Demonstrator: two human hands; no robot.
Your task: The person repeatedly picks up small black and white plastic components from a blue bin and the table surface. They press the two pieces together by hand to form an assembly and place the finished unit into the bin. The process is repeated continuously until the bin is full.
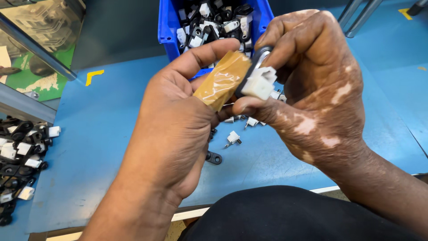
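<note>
White plastic connector on black part, amber-taped piece beside it, both held above blue table.

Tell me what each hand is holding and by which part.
Left hand pinches a tan tape-wrapped piece by its near end. Right hand grips a white plastic connector between thumb and fingers, at its sides.

So the tabletop is covered in a blue mat, with a yellow corner marking stuck on it toward the back left. A blue bin at the top is stuffed with small black and white plastic parts. Another pile of the same black and white parts sits off the left edge. A few loose white pieces and one black bracket lie on the mat. Metal rail runs across the upper left.
</note>
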